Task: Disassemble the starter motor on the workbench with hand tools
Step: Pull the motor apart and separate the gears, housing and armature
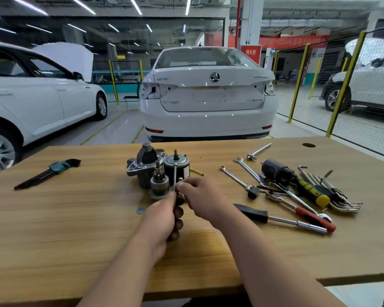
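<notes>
The starter motor lies in pieces at the middle of the wooden workbench [75, 218]: a grey nose housing [142, 165], a black motor body [177, 166] standing on end with its shaft up, and a drive pinion assembly [159, 185] in front. My left hand [164, 220] grips a dark-handled tool whose thin metal shaft [174, 177] points upward. Beside that shaft, my right hand [200, 193] pinches a small metal part [180, 180] at its fingertips.
A small round washer [140, 210] lies left of my left hand. A green hex-key set [51, 171] is at the far left. Wrenches [237, 177], a ratchet [297, 211], a black-handled driver [275, 218], a green-yellow screwdriver [308, 189] and the black solenoid [274, 170] crowd the right side.
</notes>
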Tool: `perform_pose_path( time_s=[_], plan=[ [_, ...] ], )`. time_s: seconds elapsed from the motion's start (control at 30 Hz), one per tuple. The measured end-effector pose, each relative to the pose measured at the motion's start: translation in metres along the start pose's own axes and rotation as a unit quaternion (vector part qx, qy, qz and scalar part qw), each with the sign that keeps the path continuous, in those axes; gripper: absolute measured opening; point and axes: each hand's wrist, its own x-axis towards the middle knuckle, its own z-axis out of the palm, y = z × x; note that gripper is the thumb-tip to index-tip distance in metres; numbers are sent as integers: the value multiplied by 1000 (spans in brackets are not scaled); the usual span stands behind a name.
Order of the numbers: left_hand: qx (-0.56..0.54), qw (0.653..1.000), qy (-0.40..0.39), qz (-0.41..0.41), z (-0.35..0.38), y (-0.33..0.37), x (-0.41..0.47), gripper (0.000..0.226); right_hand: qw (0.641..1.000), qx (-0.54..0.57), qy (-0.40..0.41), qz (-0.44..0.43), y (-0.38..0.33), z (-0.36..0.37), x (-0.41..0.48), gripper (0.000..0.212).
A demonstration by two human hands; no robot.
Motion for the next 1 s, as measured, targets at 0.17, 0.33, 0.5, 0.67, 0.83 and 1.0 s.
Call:
perform_pose_path(
  time_s=[0.17,0.33,0.5,0.67,0.83,1.0],
  plan=[
    [172,974,129,77,-46,5,7,18,989,-85,-101,67,-6,16,-7,20],
    [390,862,245,211,-69,2,-7,6,945,-297,-134,29,-12,42,-11,28],
    [451,847,253,123,-75,1,12,36,904,-405,-129,-52,-6,73,-1,24],
    [469,859,184,91,-67,15,45,23,906,-400,-92,-98,-3,86,18,30],
    [348,876,220,253,-88,-4,40,19,935,-324,19,-145,8,80,8,37],
    [435,828,236,262,-98,-13,39,25,908,-408,22,-89,18,65,-10,26]
  ],
)
